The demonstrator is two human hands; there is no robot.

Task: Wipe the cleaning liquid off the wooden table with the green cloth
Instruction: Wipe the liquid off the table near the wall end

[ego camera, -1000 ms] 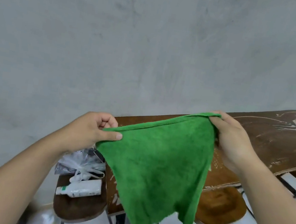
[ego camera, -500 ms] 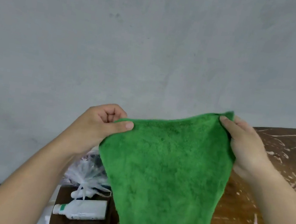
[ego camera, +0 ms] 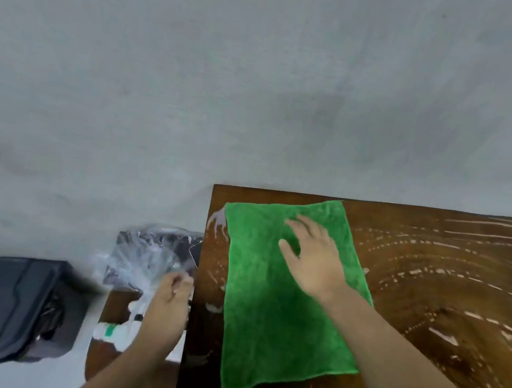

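The green cloth (ego camera: 282, 297) lies spread flat on the left end of the dark wooden table (ego camera: 448, 322). My right hand (ego camera: 314, 259) rests palm down on the cloth's far half, fingers spread. White streaks of cleaning liquid (ego camera: 429, 273) curve across the table to the right of the cloth, and a pale smear (ego camera: 218, 221) shows at the far left corner. My left hand (ego camera: 169, 307) hangs beside the table's left edge, off the cloth, fingers loosely curled and holding nothing.
Left of the table stands a low wooden stool (ego camera: 114, 309) with a clear plastic bag (ego camera: 145, 257) and a white tube with a green band (ego camera: 109, 331). A black bin (ego camera: 8, 306) sits further left on the floor. A grey wall runs behind.
The cloth, held up by its corners in both hands before, now lies flat on the table. My left hand let go and dropped beside the table; my right hand is pressed on the cloth.
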